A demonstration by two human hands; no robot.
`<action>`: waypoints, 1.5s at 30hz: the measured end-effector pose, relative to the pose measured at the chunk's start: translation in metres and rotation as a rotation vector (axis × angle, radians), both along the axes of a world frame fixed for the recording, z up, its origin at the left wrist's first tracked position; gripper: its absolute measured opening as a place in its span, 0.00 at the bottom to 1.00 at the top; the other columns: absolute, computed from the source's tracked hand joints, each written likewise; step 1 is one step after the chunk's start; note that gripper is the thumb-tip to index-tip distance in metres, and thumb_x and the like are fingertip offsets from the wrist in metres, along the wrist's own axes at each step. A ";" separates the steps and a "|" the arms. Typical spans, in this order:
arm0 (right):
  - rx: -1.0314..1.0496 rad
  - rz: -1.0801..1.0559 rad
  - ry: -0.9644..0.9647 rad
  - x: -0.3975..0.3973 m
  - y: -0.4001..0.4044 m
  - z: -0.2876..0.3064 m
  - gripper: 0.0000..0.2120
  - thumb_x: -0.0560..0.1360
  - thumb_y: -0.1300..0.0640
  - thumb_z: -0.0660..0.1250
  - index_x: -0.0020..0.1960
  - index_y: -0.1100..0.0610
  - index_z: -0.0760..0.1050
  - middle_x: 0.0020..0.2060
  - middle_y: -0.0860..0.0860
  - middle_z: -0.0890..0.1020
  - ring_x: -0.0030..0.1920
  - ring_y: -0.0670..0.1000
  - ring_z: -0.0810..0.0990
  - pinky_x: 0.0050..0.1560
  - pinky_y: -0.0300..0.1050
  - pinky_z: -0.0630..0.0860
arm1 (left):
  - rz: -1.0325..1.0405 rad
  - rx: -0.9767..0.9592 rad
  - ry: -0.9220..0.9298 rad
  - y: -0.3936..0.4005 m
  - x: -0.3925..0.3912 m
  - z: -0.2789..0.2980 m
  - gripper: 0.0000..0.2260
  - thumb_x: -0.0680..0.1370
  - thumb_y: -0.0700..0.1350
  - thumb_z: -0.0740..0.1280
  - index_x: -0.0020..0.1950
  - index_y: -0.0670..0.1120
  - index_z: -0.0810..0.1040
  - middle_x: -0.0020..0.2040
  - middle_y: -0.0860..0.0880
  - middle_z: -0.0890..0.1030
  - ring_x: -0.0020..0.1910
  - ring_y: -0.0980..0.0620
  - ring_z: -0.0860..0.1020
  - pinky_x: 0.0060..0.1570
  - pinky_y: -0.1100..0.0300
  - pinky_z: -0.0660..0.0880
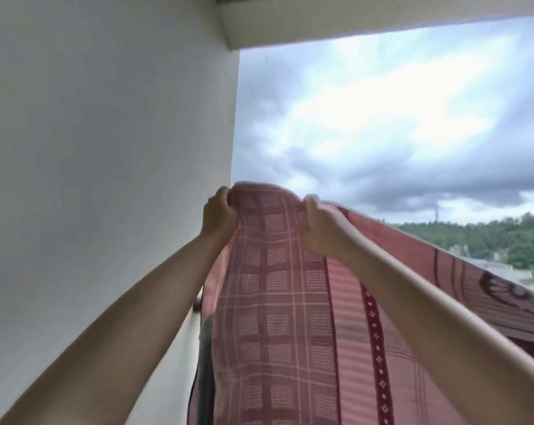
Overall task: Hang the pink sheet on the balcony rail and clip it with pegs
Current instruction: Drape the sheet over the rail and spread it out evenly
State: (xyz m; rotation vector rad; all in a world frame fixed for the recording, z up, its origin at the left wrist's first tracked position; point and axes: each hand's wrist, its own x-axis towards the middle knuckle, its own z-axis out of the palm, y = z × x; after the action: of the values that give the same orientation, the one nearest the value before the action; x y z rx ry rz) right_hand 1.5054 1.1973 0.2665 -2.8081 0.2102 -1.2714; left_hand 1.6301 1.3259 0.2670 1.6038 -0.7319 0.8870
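gripping the pink sheet point(278, 302) aloft, both hands point(218, 214) point(319, 231), length hanging down.

Colours and patterns noted on the raised cloth and its surroundings

The pink woven sheet point(278, 302) carries a check of pale pink lines over dusty rose, each square filled with a grid of small white dots; to the right runs a plain band of fine pink stripes, then a dark maroon strip point(377, 348) set with small white diamonds. The far stretch of the same sheet is deeper reddish pink, with dark maroon lines and a dark maroon round floral motif point(511, 294). The plastered side wall point(106, 148) is plain off-white, as is the overhead beam point(351, 23). Grey and white cloud fills the sky point(382, 133); the tree line point(489, 237) is dark green
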 end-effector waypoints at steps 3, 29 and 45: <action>0.049 0.132 0.298 0.017 0.001 -0.012 0.27 0.74 0.66 0.58 0.70 0.57 0.54 0.54 0.55 0.75 0.40 0.50 0.74 0.35 0.38 0.72 | 0.151 0.229 0.227 -0.010 0.039 0.004 0.12 0.78 0.37 0.55 0.55 0.33 0.74 0.57 0.32 0.77 0.57 0.37 0.75 0.54 0.51 0.71; -0.492 0.192 0.246 -0.017 -0.004 -0.098 0.17 0.78 0.55 0.57 0.41 0.65 0.77 0.36 0.55 0.81 0.34 0.50 0.75 0.43 0.43 0.78 | -0.113 0.428 0.496 0.075 -0.041 -0.175 0.11 0.75 0.37 0.63 0.35 0.49 0.73 0.34 0.47 0.76 0.37 0.46 0.74 0.42 0.54 0.74; -0.070 -0.227 -0.047 0.026 -0.001 -0.016 0.09 0.73 0.70 0.56 0.49 0.66 0.74 0.41 0.61 0.78 0.48 0.59 0.79 0.37 0.43 0.67 | -0.133 -0.011 0.270 0.031 -0.005 -0.061 0.12 0.80 0.43 0.54 0.36 0.46 0.65 0.33 0.45 0.70 0.37 0.46 0.69 0.38 0.56 0.64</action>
State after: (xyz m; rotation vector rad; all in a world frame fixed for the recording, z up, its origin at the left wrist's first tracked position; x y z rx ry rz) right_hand 1.5317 1.1968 0.2504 -2.8760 0.5042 -1.4129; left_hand 1.6253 1.3568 0.2058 1.6062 -0.6328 0.5638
